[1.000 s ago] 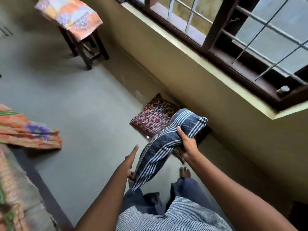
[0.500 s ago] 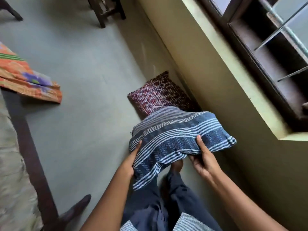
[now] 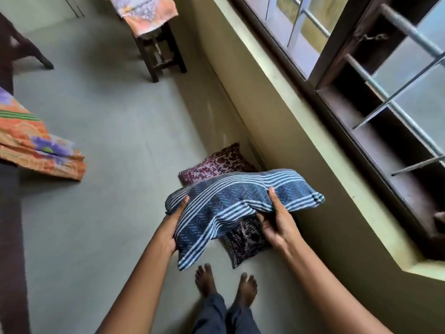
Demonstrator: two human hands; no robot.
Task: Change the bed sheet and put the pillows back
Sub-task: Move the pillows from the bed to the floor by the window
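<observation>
Carried forward since half a second ago, the blue striped pillow (image 3: 231, 201) hangs over two maroon pillows, one (image 3: 216, 162) by the wall, another (image 3: 243, 242) beneath; left hand (image 3: 174, 225) clasps its end, right hand (image 3: 277, 222) pinches its edge, thumb on top

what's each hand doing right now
Left hand: grips the blue striped pillow at its left end.
Right hand: grips the same pillow's near edge, thumb on top.
</observation>
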